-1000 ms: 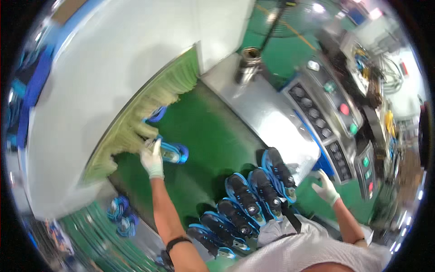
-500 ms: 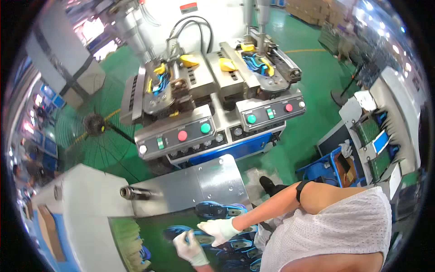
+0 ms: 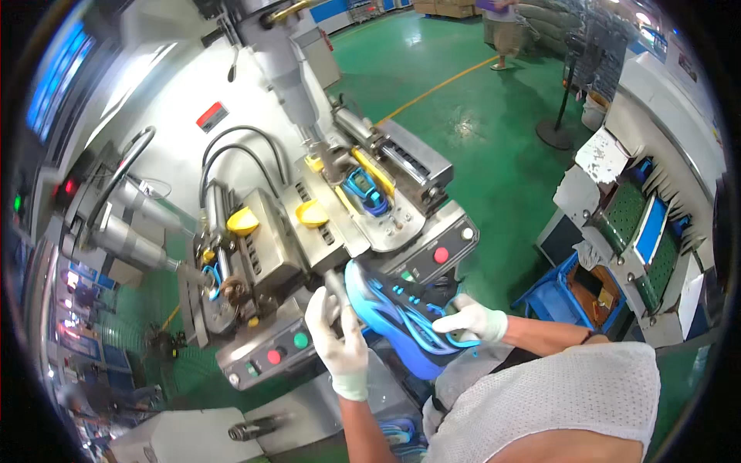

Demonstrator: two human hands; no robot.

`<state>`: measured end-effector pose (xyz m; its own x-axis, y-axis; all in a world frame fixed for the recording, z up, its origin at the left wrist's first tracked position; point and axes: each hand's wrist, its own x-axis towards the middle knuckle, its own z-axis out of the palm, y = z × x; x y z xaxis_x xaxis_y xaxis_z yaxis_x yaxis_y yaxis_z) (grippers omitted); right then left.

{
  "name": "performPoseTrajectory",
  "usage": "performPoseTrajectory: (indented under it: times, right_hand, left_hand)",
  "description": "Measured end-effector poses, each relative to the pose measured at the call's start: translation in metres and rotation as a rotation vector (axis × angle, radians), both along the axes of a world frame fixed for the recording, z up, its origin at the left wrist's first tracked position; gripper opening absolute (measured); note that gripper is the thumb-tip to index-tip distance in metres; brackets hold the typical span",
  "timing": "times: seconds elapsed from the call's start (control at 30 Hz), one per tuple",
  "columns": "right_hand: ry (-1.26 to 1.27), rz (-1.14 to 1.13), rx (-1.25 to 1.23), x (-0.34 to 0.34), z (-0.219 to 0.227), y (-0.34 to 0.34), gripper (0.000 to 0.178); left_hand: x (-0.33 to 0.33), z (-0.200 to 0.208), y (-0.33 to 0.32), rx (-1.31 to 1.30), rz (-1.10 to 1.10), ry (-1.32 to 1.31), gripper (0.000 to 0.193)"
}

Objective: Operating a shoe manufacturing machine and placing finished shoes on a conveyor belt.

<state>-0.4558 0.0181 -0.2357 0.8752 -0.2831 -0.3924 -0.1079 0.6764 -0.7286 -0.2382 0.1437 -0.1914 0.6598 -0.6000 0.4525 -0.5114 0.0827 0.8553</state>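
My right hand (image 3: pixel 475 320), in a white glove, grips a sports shoe (image 3: pixel 405 312) at its heel end. The shoe has a black and blue upper with a blue-violet sole. It is tilted, toe up and to the left, over the front of a pressing machine. Beside the toe is my left hand (image 3: pixel 340 351), also gloved, its fingers bent around a blurred greyish thing (image 3: pixel 337 289) too unclear to name. Another blue shoe (image 3: pixel 364 189) sits in the machine's right station under a metal press arm. Several more shoes (image 3: pixel 397 432) lie low in the picture, partly hidden by my arm.
The machine's control panels (image 3: pixel 436 258) carry coloured buttons, just beyond the held shoe. Yellow pads (image 3: pixel 243 221) stand on its metal blocks. A blue crate (image 3: pixel 552 301) stands right, near a conveyor (image 3: pixel 652 239). A fan (image 3: pixel 158 339) is at left; a person (image 3: pixel 502 35) stands far back.
My right hand has taken hold of a shoe and lifted it from the conveyor to before the machine. My left hand has risen with it. The view has turned toward the machine.
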Motion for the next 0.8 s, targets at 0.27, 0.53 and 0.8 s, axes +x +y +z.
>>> performPoseTrajectory:
  times: [0.27,0.53,0.8]
  right_hand:
    - [-0.257,-0.598,0.034,-0.074,-0.014,-0.084,0.071]
    - [-0.126,-0.794,0.115,-0.103,-0.008,-0.09,0.085]
    - [0.007,-0.685,-0.322,-0.053,-0.031,-0.131,0.065]
  left_hand:
    - [0.09,-0.11,-0.293,0.376,0.093,0.032,0.071]
    - [0.136,-0.191,-0.409,0.631,0.302,-0.064,0.096]
    - [0.219,-0.149,-0.319,0.245,-0.115,0.545,0.04]
